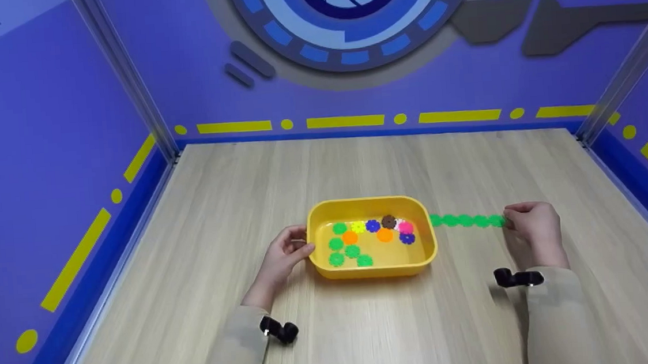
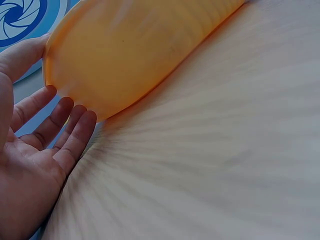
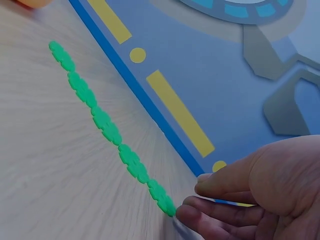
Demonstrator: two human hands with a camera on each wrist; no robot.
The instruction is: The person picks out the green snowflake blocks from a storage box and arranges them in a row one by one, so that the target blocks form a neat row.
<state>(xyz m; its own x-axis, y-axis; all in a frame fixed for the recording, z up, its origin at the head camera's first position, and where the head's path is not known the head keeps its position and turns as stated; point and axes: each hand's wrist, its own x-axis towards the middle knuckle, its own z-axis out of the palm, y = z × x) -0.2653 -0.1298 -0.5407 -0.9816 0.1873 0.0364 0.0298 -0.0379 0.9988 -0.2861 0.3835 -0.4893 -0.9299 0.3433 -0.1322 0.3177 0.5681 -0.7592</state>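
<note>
A yellow plastic bin (image 1: 374,272) sits on the table, with several flower-shaped discs inside, among them green discs (image 1: 352,251), orange discs (image 1: 350,238) and a brown disc (image 1: 389,221). My left hand (image 1: 281,257) holds the bin's left end, thumb at the rim and fingertips against the outer wall (image 2: 90,65). To the right of the bin, a chain of linked green discs (image 1: 466,220) lies in a row on the table. At its right end is my right hand (image 1: 535,226); its fingertips (image 3: 187,215) meet the last disc, which is not between thumb and finger.
The wooden table (image 1: 382,328) is bounded by a blue back wall (image 1: 189,88) and side walls with yellow markings. Black wrist cameras (image 1: 518,278) sit on both sleeves.
</note>
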